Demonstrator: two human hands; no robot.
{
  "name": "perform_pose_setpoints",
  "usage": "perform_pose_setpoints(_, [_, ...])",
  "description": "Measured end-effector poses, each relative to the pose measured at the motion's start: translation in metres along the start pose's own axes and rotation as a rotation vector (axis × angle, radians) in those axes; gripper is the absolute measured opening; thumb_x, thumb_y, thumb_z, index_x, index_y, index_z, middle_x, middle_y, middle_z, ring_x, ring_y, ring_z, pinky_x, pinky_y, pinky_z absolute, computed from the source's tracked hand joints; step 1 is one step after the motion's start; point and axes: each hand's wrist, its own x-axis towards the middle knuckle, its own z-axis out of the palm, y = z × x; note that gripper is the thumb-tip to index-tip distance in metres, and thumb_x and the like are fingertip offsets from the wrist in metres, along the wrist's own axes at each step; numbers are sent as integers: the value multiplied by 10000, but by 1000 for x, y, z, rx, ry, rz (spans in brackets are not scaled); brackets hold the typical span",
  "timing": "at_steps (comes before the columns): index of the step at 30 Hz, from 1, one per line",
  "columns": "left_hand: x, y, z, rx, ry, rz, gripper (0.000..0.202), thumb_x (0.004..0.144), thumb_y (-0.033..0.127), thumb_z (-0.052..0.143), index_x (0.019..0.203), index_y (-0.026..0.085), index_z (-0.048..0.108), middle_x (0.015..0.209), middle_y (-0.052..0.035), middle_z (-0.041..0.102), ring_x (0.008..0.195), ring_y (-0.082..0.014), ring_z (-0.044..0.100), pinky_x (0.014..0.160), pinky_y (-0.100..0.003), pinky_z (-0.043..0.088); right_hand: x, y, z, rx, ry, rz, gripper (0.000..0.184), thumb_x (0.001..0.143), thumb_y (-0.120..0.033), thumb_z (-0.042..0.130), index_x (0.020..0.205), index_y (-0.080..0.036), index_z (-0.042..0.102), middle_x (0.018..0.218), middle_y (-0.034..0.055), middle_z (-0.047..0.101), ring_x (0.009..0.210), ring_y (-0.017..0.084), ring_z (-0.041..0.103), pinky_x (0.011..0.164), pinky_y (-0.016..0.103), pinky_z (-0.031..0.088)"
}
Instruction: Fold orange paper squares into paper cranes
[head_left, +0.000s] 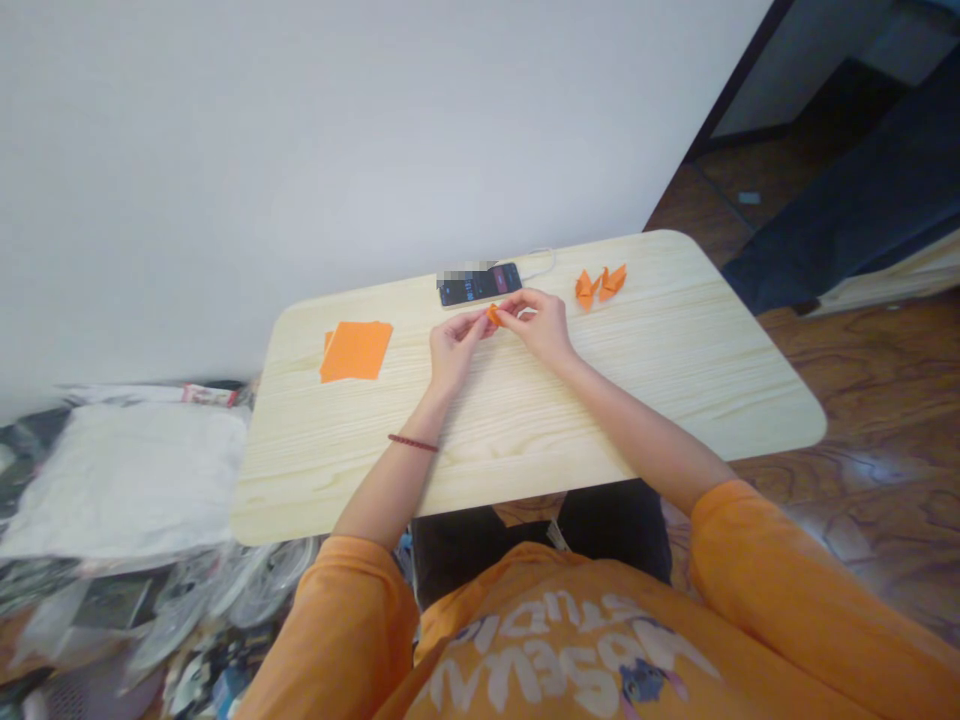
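Note:
Between my two hands is a small piece of folded orange paper (493, 315), held above the middle of the table. My left hand (454, 348) pinches its left side between thumb and fingers. From the right, my right hand (543, 325) grips the other side with closed fingertips. The fingers cover most of the paper, so its exact folded shape is hidden. Just behind the hands lies a phone (480, 285) with a lit screen. Two folded orange origami figures (612, 283) sit to the right of my right hand.
A few square sheets of orange paper (357, 350) lie stacked on the left of the pale wooden table (525, 430). A white cable (553, 262) runs from the phone. The wall borders the table's far edge; bags and clutter (127, 480) fill the floor at left.

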Motion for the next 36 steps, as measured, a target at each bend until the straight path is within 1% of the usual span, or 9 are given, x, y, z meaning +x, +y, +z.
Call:
perform_pose_setpoints(3, [1,-1,-1,-3,-14,14,263,696,360,755,873,166,747,881,-53,745,790,-161,694,853,-327,543,1,2,0,28,-10,21,136,690,-292,673,724,-160,664,705,30,663,674,139,593,581,243,468])
perform_pose_setpoints(9, [1,0,0,34,14,8,240,699,346,747,855,164,747,855,-53,745,757,-157,689,816,-317,549,2,5,1,80,-40,30,174,678,-313,679,749,-155,691,746,43,680,692,145,605,587,249,490])
perform_pose_setpoints(12, [1,0,-1,50,25,12,248,677,338,764,843,156,742,830,-55,745,731,-152,686,782,-302,550,2,7,2,112,-56,43,199,667,-328,695,747,-146,702,755,52,683,694,149,610,589,256,493])
perform_pose_setpoints(16, [1,0,-3,93,44,55,272,645,340,786,824,142,731,769,-62,737,667,-142,676,704,-280,547,3,10,3,178,-87,78,228,643,-341,721,743,-136,719,775,65,697,693,150,617,587,257,489])
perform_pose_setpoints(20, [2,0,-4,139,62,72,299,633,358,791,811,128,722,757,-79,732,640,-145,671,653,-274,538,5,9,2,229,-121,109,272,613,-380,750,726,-133,735,740,59,701,646,135,597,554,243,459])
perform_pose_setpoints(25, [2,1,-4,146,92,75,271,629,349,791,779,137,713,739,-72,730,635,-145,672,620,-258,536,6,6,0,266,-189,134,332,628,-457,741,716,-137,744,654,38,677,520,87,487,493,234,383])
perform_pose_setpoints(28, [2,1,-4,153,106,67,261,627,347,790,763,140,707,727,-66,727,632,-144,671,605,-249,533,6,5,0,266,-191,168,358,612,-480,749,710,-135,741,634,36,666,513,84,465,479,232,354])
perform_pose_setpoints(32, [2,1,-5,158,112,61,255,615,336,798,732,134,696,693,-62,716,589,-132,651,579,-241,519,6,4,0,270,-193,206,364,579,-477,768,681,-131,717,631,35,659,534,91,480,490,230,353])
perform_pose_setpoints(36, [4,0,-5,144,84,51,252,606,325,800,725,128,699,675,-60,708,568,-123,633,560,-232,504,7,7,0,278,-205,198,353,619,-467,740,700,-127,691,594,14,614,525,83,457,497,228,334])
